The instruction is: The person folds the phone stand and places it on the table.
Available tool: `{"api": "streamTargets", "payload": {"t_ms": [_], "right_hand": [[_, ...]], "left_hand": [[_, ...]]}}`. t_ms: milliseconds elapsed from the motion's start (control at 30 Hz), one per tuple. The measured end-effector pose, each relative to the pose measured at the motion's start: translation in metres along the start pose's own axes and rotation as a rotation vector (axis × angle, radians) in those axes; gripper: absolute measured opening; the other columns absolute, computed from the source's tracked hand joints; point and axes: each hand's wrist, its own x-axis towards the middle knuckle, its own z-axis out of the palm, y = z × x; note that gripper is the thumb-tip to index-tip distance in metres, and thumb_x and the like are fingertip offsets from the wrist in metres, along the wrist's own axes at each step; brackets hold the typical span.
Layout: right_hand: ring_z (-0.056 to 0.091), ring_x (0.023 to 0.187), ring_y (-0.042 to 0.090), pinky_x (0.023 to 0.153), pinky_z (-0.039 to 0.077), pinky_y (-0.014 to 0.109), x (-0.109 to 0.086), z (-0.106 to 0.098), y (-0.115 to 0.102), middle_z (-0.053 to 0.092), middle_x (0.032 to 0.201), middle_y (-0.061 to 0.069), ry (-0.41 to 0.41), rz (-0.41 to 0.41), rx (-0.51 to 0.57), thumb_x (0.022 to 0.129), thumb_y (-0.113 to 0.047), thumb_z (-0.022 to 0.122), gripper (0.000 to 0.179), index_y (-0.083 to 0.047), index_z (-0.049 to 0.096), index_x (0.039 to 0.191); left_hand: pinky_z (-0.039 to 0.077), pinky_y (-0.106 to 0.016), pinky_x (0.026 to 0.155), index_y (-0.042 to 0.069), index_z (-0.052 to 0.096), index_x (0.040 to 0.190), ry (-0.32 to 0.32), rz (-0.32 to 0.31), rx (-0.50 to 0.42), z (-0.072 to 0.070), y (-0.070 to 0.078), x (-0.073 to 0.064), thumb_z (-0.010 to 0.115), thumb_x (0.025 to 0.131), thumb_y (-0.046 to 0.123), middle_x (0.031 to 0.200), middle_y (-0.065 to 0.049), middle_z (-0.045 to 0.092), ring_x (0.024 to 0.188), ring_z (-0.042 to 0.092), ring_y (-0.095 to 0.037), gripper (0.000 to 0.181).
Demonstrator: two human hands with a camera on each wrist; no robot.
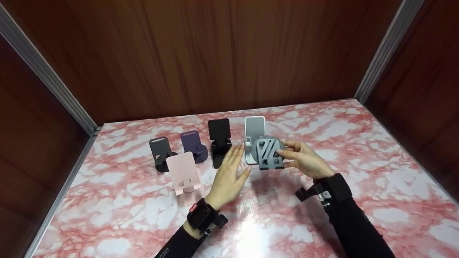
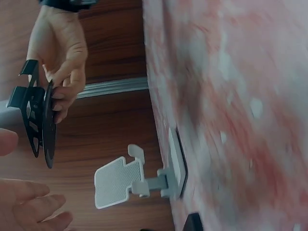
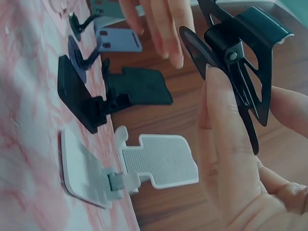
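My right hand (image 1: 304, 159) pinches a dark grey folding phone stand (image 1: 269, 154) with a round base and slotted plate, thumb on one side and fingers on the other. In the right wrist view the stand (image 3: 240, 62) is raised off the table, its plate folded close to the disc. My left hand (image 1: 229, 177) is held with straight fingers to the left of that stand, holding nothing. Behind the held stand, a white-and-grey phone stand (image 1: 255, 126) stands on the table. A black phone stand (image 1: 219, 130) is just beyond the left fingertips.
Left of the left hand stand a pink phone stand (image 1: 184, 172), a purple one (image 1: 192, 141) and a dark grey one (image 1: 160, 147). The pink-and-white marbled table (image 1: 136, 222) is bounded by a wood-grain back wall (image 1: 229, 57) and side walls.
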Motion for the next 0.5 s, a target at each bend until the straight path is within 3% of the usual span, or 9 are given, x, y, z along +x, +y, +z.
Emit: {"api": "streamTargets", "payload": {"t_ms": [200,500], "right_hand": [[0.066,0.085,0.013,0.074,0.057,0.028,-0.004,-0.016,-0.003,0.068,0.099,0.002,0.039,-0.013,0.042,0.092,-0.004,0.052,0.02,-0.011,0.06,0.109],[0.067,0.084,0.013,0.075,0.056,0.026,-0.007,-0.059,0.006,0.069,0.096,0.001,0.112,0.033,0.098,0.094,-0.006,0.051,0.017,-0.012,0.061,0.107]], "left_hand": [[0.008,-0.047,0.118,0.009,0.009,0.149,-0.033,0.039,0.253,0.006,0.002,-0.004,0.041,0.095,0.041,0.156,-0.007,0.007,0.145,0.0,-0.023,0.071],[0.012,-0.048,0.118,0.007,0.01,0.149,-0.038,0.077,0.39,0.014,0.002,-0.011,0.048,0.092,0.038,0.157,-0.007,0.006,0.145,-0.001,-0.024,0.074]]}}
